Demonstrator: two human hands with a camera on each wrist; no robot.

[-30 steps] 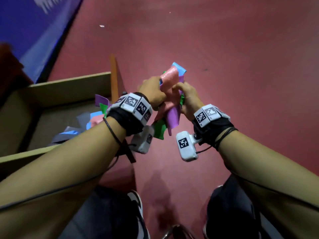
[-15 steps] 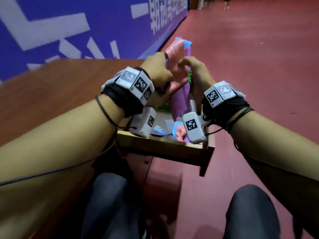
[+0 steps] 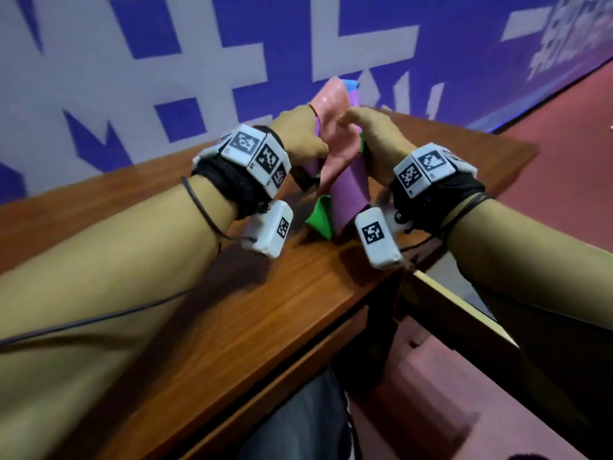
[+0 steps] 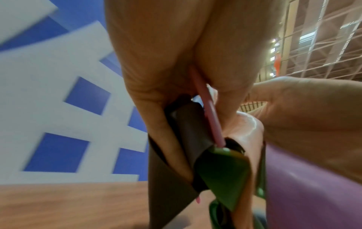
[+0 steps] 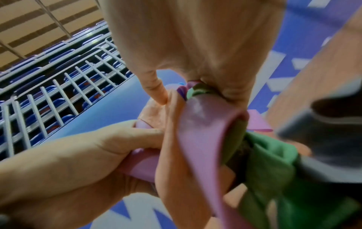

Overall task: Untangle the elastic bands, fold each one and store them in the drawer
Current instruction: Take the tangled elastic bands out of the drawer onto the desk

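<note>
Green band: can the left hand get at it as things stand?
Probably not yet: the left hand already grips the bundle, and the green band hangs below, beside the purple band. One hand must let go first.

Elastic bands: pink band (image 3: 335,134), purple band (image 3: 350,197), green band (image 3: 320,220), light blue tip (image 3: 351,84), dark brown band (image 4: 188,124). Desk top (image 3: 232,320): reddish-brown wood grain. Wall (image 3: 166,61): blue with white blocky shapes. Floor (image 3: 564,134): dull red.
</note>
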